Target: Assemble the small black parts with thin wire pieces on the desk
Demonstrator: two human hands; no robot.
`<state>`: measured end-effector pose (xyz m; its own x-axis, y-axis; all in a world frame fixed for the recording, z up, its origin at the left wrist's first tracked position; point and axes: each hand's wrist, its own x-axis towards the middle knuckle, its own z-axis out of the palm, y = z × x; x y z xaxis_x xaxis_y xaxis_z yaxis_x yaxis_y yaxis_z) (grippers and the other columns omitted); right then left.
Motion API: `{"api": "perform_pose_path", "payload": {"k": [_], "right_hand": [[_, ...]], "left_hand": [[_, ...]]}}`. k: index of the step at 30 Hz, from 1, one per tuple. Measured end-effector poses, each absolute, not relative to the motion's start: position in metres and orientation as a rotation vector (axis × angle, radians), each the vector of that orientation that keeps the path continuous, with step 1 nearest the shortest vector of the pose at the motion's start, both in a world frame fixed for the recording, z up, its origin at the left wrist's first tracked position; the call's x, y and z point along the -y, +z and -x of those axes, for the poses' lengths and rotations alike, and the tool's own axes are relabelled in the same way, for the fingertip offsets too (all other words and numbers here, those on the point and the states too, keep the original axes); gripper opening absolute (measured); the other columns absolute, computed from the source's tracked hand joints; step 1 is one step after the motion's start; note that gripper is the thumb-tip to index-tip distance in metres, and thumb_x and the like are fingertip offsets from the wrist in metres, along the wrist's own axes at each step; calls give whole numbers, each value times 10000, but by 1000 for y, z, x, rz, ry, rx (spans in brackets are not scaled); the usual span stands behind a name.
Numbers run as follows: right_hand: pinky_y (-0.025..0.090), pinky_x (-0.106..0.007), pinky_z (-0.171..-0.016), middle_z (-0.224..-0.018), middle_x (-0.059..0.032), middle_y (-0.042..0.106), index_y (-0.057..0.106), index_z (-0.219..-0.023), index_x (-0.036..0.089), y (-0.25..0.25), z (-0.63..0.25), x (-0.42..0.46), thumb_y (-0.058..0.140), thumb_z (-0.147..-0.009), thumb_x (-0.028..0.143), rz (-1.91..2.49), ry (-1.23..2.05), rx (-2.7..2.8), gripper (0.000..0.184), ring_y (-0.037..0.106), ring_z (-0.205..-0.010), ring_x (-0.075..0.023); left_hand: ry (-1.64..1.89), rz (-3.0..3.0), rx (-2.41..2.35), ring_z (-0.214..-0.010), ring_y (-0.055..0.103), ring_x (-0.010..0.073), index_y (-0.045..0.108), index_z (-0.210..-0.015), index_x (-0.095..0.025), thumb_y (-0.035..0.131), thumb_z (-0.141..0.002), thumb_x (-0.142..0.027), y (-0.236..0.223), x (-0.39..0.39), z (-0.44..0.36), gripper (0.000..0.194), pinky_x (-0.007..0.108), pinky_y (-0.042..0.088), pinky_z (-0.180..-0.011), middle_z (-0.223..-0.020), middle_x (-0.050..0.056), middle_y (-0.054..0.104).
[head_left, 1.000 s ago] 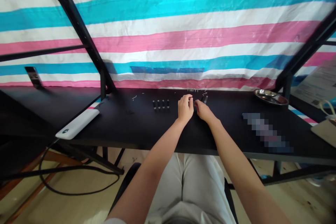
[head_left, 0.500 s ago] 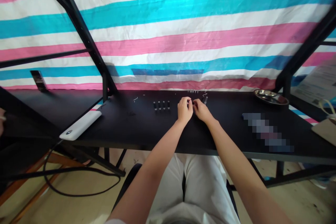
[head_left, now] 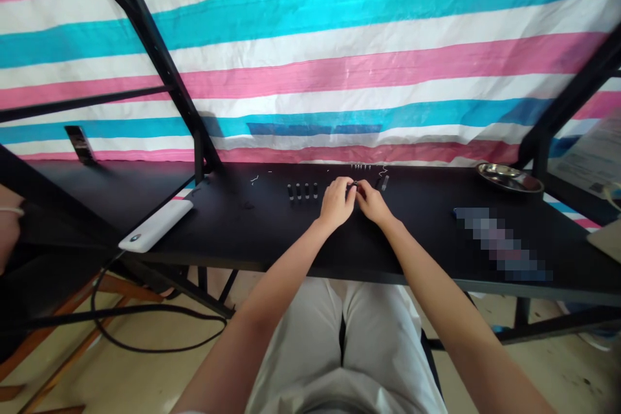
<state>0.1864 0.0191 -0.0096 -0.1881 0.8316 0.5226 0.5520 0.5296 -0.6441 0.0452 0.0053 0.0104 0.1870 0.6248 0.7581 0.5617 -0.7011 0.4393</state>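
Observation:
Over the black table, my left hand (head_left: 336, 200) is closed with its fingers curled round a small dark piece (head_left: 354, 185), mostly hidden by the fingers. My right hand (head_left: 372, 202) meets it from the right, thumb and fingertips pinched at the same piece. To the left of the hands stands a row of several small black cylinders (head_left: 299, 191) with pale ends. Just beyond the right hand lies a small clear-grey cylinder (head_left: 385, 183). Behind the hands, several tiny silvery pieces (head_left: 361, 167) are lined up near the table's back edge.
A white power strip (head_left: 156, 226) with a black cable lies at the table's left end. On the right are a shiny metal dish (head_left: 509, 178) and a blurred-out flat item (head_left: 502, 242). Black frame posts rise at both sides before a striped sheet (head_left: 339, 65). Another person's hand (head_left: 8, 226) shows far left.
The view has shifted slightly. Both hands stay together at the same spot; the left fingers have turned a little around the small dark piece.

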Motion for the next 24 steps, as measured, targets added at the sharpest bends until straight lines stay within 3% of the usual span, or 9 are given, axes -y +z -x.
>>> {"api": "perform_pose_path", "payload": {"k": [6,13,24], "right_hand": [[418,-262,-637,-695,2,564,493,-780,203,-18,-166,-33,492,-807,423,1076,605,1772,221,517,-635,-135],[383,-235,-604,-646,12,532,504,-680,185,-16,-131,-53,545,-772,285,1302,585,1875,143,482,-597,-115],[379,-233,-629,-763,-36,612,551,-758,171,-15,-103,-65,601,-783,223,1508,389,2112,76,545,-681,-135]], "left_hand": [[1840,-1840,-1224,-656,528,117,562,-843,-186,430,-872,-270,5,5,-3,159,239,414,-654,-746,26,583],[2079,-861,-1111,-485,442,65,518,-717,-156,434,-793,-217,7,-2,13,129,182,351,-508,-604,-15,522],[2017,-849,-1072,-468,440,61,517,-673,-153,451,-754,-245,8,-2,14,139,177,329,-469,-567,-18,510]]}}
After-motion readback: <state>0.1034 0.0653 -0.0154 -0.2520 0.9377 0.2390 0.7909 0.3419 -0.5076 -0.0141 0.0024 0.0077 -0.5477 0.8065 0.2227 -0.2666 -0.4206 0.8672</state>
